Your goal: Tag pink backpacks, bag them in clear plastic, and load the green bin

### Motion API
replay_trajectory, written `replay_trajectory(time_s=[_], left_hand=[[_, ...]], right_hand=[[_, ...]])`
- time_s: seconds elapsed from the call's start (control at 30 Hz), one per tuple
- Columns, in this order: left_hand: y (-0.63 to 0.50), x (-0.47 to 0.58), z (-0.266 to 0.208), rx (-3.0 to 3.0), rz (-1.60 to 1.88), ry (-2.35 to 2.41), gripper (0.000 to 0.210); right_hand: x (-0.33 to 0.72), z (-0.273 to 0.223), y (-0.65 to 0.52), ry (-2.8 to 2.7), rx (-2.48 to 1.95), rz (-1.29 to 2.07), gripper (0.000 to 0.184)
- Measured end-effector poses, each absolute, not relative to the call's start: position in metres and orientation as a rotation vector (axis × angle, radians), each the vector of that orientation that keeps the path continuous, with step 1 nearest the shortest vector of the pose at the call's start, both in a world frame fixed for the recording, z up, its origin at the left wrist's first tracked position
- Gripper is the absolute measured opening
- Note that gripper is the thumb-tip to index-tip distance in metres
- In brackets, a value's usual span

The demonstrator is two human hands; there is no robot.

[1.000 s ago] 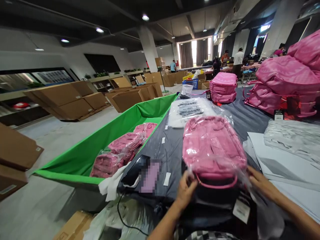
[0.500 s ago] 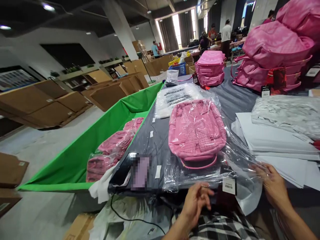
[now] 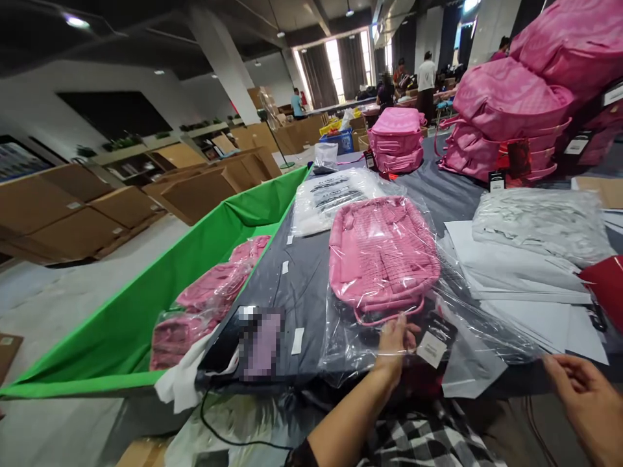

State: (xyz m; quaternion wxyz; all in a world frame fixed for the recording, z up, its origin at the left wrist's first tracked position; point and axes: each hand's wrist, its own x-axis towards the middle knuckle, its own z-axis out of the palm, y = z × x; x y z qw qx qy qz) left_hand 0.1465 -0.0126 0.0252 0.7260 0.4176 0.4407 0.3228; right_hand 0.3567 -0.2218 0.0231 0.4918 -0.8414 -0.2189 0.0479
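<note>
A pink backpack (image 3: 384, 253) lies on the dark-covered table inside a clear plastic bag (image 3: 341, 347). The bag's mouth is toward me. My left hand (image 3: 393, 340) is at the backpack's near end, fingers curled at its top handle (image 3: 365, 320); the grip is partly hidden. Beside that hand hangs a black tag with a white label (image 3: 432, 349). To the right, my right hand (image 3: 581, 389) pinches the edge of the plastic bag between thumb and fingers, drawing it out sideways. A whitish translucent sheet (image 3: 474, 370) lies at the bag's mouth between my hands.
A green-sided bin (image 3: 146, 311) on the left holds several bagged pink backpacks (image 3: 211, 285). Phones (image 3: 228, 337) lie at the table's left edge. White sheets (image 3: 516, 272) and a plastic-wrapped bundle (image 3: 540, 224) sit right. Pink backpacks (image 3: 511, 97) are piled behind; people stand farther back.
My left hand has moved forward to the backpack's handle, turning the tag. My right hand has moved right and slightly down, stretching the bag's edge outward. The view has shifted slightly.
</note>
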Motion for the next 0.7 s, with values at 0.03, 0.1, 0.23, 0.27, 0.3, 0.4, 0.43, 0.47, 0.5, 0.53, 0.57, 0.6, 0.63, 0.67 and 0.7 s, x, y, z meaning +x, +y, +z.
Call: replay_trajectory(time_s=[0.03,0.1,0.23,0.27,0.3,0.4,0.43,0.47,0.5,0.53,0.57,0.6,0.63,0.67,0.7], left_hand=[[-0.016,0.147,0.016,1.037,0.701,1.015,0.046],[-0.021,0.149,0.000,1.192,0.686,1.076,0.035],[-0.030,0.160,-0.014,1.376,0.621,1.039,0.034],[-0.031,0.162,-0.013,1.406,0.621,1.028,0.034],[-0.032,0.164,-0.011,1.419,0.624,1.018,0.031],[-0.029,0.160,0.005,1.407,0.622,0.979,0.025],[-0.028,0.156,0.012,1.376,0.635,0.951,0.029],[-0.027,0.152,0.018,1.332,0.646,0.918,0.034],[-0.027,0.148,0.024,1.274,0.650,0.891,0.039],[-0.027,0.145,0.028,1.205,0.634,0.872,0.043],[-0.028,0.143,0.032,1.130,0.598,0.858,0.046],[-0.029,0.142,0.033,1.065,0.546,0.846,0.050],[-0.031,0.142,0.034,1.027,0.489,0.836,0.052],[-0.033,0.144,0.033,1.016,0.445,0.829,0.052],[-0.034,0.145,0.032,1.037,0.418,0.825,0.049]], right_hand=[[0.350,0.027,-0.224,-0.669,-2.075,-0.036,0.040],[0.329,0.029,-0.218,-1.081,-2.024,-0.246,0.032],[0.299,0.019,-0.174,-1.626,-1.900,-0.528,0.047],[0.300,0.015,-0.163,-1.617,-1.942,-0.581,0.052],[0.305,0.013,-0.153,-1.587,-1.981,-0.596,0.054],[0.331,0.011,-0.141,-1.504,-2.119,-0.339,0.054],[0.339,0.012,-0.142,-1.475,-2.162,-0.161,0.052],[0.346,0.014,-0.144,-1.444,-2.181,0.033,0.050],[0.350,0.017,-0.147,-1.421,-2.162,0.227,0.048],[0.351,0.019,-0.149,-1.408,-2.099,0.408,0.047],[0.349,0.020,-0.151,-1.398,-2.003,0.561,0.046],[0.346,0.021,-0.153,-1.387,-1.898,0.682,0.046],[0.342,0.021,-0.154,-1.365,-1.813,0.765,0.047],[0.338,0.020,-0.155,-1.328,-1.765,0.813,0.048],[0.335,0.018,-0.156,-1.284,-1.751,0.828,0.050]])
